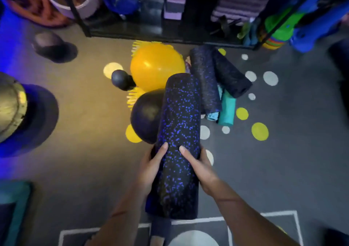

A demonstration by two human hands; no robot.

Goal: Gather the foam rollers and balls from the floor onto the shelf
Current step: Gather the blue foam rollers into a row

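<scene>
As your left hand (153, 163) and right hand (200, 167) clamp the speckled foam roller (179, 113), it points endwise at the shelf (143, 35), probably for sliding in.

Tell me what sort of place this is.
Likely a gym or fitness studio: a held foam roller, a yellow ball and other rollers on the floor, and a shelf with foam blocks.

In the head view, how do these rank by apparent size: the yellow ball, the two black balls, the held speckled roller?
1. speckled roller, nearest the camera, so unsure
2. yellow ball
3. larger black ball, partly hidden
4. small black ball
</scene>
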